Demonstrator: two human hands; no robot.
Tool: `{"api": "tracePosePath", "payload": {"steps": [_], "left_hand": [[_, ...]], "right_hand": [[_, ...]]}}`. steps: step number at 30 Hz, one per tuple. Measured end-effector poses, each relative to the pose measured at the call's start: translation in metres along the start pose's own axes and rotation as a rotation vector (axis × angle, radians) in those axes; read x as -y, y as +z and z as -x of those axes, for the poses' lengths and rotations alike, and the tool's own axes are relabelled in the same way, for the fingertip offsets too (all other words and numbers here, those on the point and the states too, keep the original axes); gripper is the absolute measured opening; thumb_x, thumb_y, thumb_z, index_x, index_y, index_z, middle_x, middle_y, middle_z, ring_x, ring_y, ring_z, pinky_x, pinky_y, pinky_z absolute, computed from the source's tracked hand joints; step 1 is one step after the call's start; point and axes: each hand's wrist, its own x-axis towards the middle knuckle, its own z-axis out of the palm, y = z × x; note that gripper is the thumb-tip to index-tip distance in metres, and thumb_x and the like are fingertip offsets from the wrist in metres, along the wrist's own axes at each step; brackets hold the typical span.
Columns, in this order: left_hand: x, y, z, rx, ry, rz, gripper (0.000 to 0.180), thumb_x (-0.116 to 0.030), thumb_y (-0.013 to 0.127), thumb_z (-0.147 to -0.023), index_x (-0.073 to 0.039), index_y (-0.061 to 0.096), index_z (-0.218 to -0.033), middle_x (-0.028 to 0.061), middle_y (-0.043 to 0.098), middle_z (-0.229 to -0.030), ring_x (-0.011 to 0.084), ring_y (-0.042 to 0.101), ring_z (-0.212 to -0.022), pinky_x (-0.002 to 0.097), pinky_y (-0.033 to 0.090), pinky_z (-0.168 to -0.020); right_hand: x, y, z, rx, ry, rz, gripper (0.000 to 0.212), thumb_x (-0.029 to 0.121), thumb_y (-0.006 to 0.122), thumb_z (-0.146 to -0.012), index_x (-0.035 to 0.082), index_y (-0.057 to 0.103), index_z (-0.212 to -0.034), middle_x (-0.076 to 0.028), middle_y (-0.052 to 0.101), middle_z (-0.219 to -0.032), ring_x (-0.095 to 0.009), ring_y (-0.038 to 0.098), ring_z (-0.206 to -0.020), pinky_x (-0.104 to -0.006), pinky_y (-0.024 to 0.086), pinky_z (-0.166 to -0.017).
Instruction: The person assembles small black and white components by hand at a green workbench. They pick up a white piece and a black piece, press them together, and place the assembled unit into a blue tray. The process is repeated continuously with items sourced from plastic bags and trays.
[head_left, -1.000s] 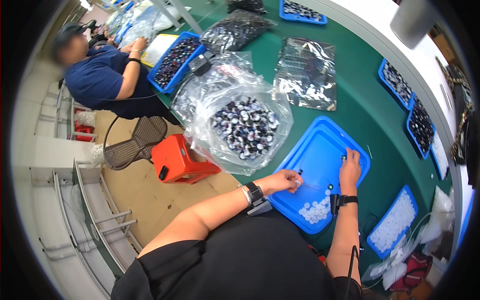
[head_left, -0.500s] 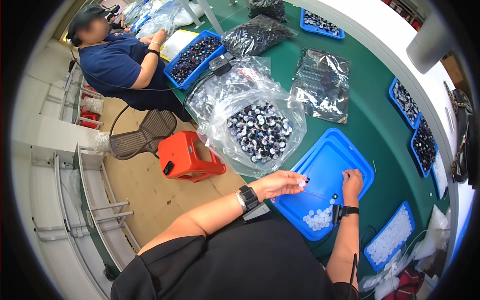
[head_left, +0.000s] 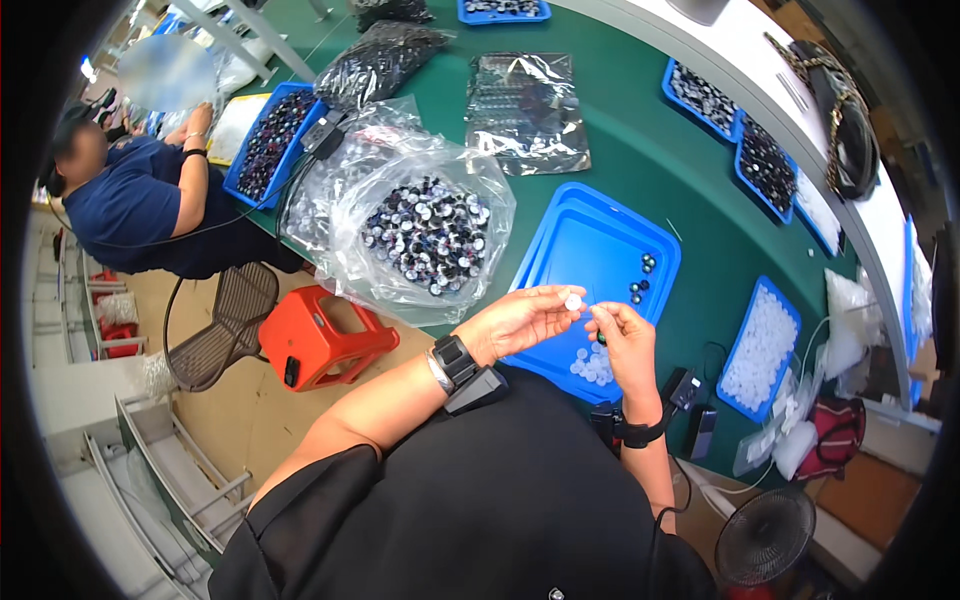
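My left hand (head_left: 525, 322) pinches a small round whitish disc (head_left: 573, 301) between thumb and fingertips. Close beside it, the fingertips of my right hand (head_left: 628, 350) are pressed together; whatever they hold is too small to make out. A dark, shiny bead-like piece (head_left: 601, 339) shows at the right hand's fingers. Both hands are over the near part of a blue tray (head_left: 585, 240). In that tray lie a cluster of whitish discs (head_left: 592, 368) close to me and several dark round pieces (head_left: 640, 287) along the right side.
Left of the tray, an open clear bag (head_left: 430, 235) holds many dark-and-white round pieces. A blue tray of whitish discs (head_left: 760, 345) stands at right. A flat dark plastic bag (head_left: 525, 110) lies beyond. A red stool (head_left: 325, 340) and a seated co-worker (head_left: 145, 205) are at left.
My right hand has come from the tray's right side to meet my left hand. More dark round pieces now show at the tray's right. The view has shifted, so the surroundings sit further left.
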Motion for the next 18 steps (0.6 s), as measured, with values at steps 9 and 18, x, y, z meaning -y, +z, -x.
{"api": "tracePosePath", "payload": {"steps": [9, 18], "left_hand": [[0.007, 0.009, 0.002, 0.033, -0.054, -0.050, 0.034, -0.014, 0.053, -0.094, 0.002, 0.049, -0.123, 0.0125, 0.060, -0.110, 0.0146, 0.059, -0.093, 0.0255, 0.051, -0.083], [0.018, -0.002, 0.002, 0.055, -0.029, 0.043, 0.023, -0.014, 0.052, -0.094, 0.000, 0.054, -0.113, 0.0107, 0.060, -0.106, 0.0162, 0.059, -0.095, 0.0266, 0.051, -0.084]], "right_hand": [[0.020, 0.005, 0.031, -0.180, -0.268, 0.510, 0.008, 0.007, 0.062, -0.086, 0.000, 0.061, -0.085, -0.005, 0.057, -0.066, -0.007, 0.047, -0.052, -0.0250, 0.038, -0.047], [0.019, 0.012, 0.033, -0.228, -0.309, 0.684, 0.005, 0.009, 0.067, -0.075, 0.005, 0.067, -0.077, -0.005, 0.057, -0.061, -0.012, 0.050, -0.048, -0.0282, 0.039, -0.046]]}}
